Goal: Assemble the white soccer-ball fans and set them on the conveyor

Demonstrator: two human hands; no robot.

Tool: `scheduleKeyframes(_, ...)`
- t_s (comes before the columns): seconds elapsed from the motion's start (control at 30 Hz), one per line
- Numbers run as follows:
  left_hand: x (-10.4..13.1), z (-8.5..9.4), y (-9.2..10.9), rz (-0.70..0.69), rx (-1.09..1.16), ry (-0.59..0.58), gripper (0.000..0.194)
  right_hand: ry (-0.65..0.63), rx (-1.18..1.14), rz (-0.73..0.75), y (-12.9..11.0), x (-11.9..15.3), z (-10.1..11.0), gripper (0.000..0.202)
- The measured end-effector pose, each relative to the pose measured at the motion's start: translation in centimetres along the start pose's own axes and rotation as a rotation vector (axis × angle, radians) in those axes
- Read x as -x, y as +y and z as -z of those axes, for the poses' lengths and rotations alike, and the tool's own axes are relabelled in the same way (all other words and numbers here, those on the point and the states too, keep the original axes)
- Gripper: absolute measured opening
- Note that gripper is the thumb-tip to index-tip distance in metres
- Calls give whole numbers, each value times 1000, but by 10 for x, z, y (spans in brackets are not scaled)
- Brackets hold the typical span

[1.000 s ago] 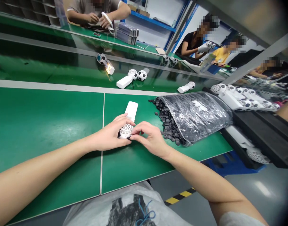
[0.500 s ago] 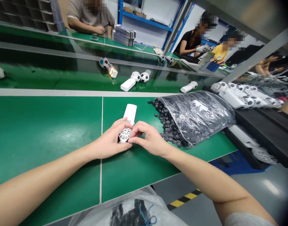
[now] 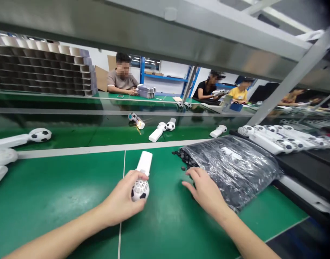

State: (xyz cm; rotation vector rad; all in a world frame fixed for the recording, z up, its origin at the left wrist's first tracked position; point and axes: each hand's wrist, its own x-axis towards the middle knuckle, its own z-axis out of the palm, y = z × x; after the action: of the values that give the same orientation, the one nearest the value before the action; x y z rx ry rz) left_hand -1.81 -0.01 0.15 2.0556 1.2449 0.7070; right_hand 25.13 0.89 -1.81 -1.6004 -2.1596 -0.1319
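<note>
My left hand (image 3: 127, 201) is wrapped round the ball head of a white soccer-ball device (image 3: 140, 189) on the green table. Its head has an openwork white grille with black patches on the lower side, and its flat white handle points away from me. My right hand (image 3: 204, 187) is at the mouth of a clear plastic bag (image 3: 235, 169), thumb and fingers apart, with nothing visible in it. Small black pieces (image 3: 185, 155) spill from the bag's mouth, partly hidden behind that hand.
More ball-headed devices (image 3: 156, 135) lie on the dark green strip beyond the pale ledge (image 3: 73, 151); one (image 3: 138, 121) glows. Others stand at the left edge and in a black tray (image 3: 302, 160) at right. Overhead runs a metal beam (image 3: 154, 39). Several people (image 3: 124, 79) sit across.
My right hand has let go of the ball head and moved right to the bag's mouth, its fingers parting. My left hand keeps its hold. The view has tilted upward.
</note>
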Motion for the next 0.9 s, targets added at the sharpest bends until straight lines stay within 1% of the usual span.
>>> scheduleKeyframes(0.03, -8, 9, -5, 11, -29, 40, 42, 19, 105, -15, 8, 1, -2, 14)
scheduleKeyframes(0.1, -33, 31, -20, 29, -94, 149, 40, 18, 254, -23, 19, 4, -9, 16)
scheduleKeyframes(0.17, -66, 53, -43, 35, -193, 273, 41, 0, 330, -17, 24, 5, -16, 16)
scheduleKeyframes(0.23, -100, 71, -70, 45, -330, 380, 40, -7, 349, -11, 25, 6, -23, 18)
scheduleKeyframes(0.3, -128, 83, -99, 74, -438, 440, 39, -1, 331, 0, 27, 7, -28, 20)
scheduleKeyframes(0.37, -146, 88, -124, 109, -484, 485, 39, 24, 295, -4, 31, 9, -31, 21)
scheduleKeyframes(0.43, -154, 86, -141, 119, -500, 513, 40, 52, 238, -23, 37, 11, -35, 22)
scheduleKeyframes(0.53, -154, 80, -152, 102, -515, 521, 47, 50, 92, -26, 44, 12, -37, 24)
scheduleKeyframes(0.6, -151, 78, -151, 101, -510, 530, 56, 29, -8, 6, 45, 12, -36, 24)
scheduleKeyframes(0.7, -148, 77, -147, 86, -502, 565, 64, 45, -106, 21, 43, 11, -33, 23)
scheduleKeyframes(0.9, -143, 69, -146, 50, -465, 693, 58, 99, -210, -1, 38, 13, -29, 19)
